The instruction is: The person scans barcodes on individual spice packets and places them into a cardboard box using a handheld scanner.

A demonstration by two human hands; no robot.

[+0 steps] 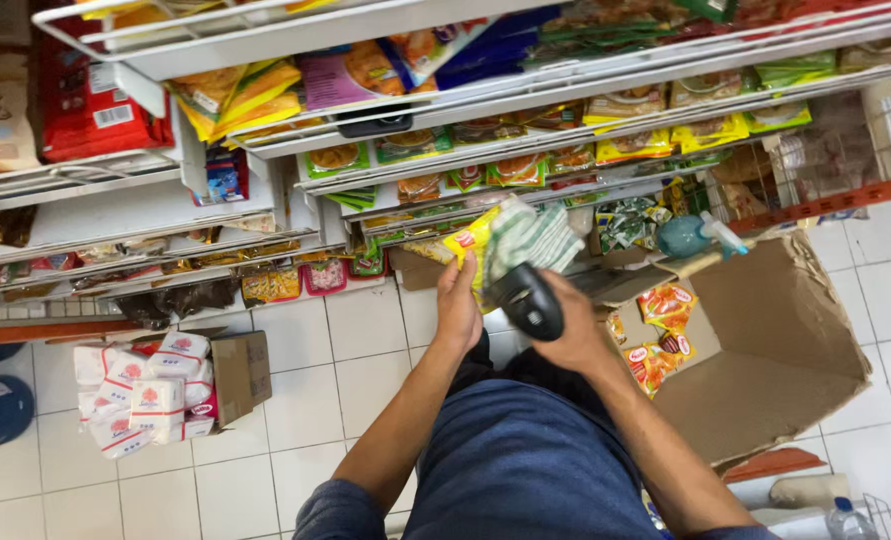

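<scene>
Below, white tiled floor (295,400), stocked wire shelves (525,90), left grip (457,310) closed on packet (520,240), right grip (575,335) seemingly clasping scanner (527,300)

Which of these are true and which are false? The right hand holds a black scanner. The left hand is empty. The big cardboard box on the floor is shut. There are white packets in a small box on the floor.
1. The right hand holds a black scanner. True.
2. The left hand is empty. False: it holds a yellow and green packet up in front of the scanner.
3. The big cardboard box on the floor is shut. False: its flaps are open and orange snack packets show inside.
4. White packets sit in a small box on the floor. True.
</scene>
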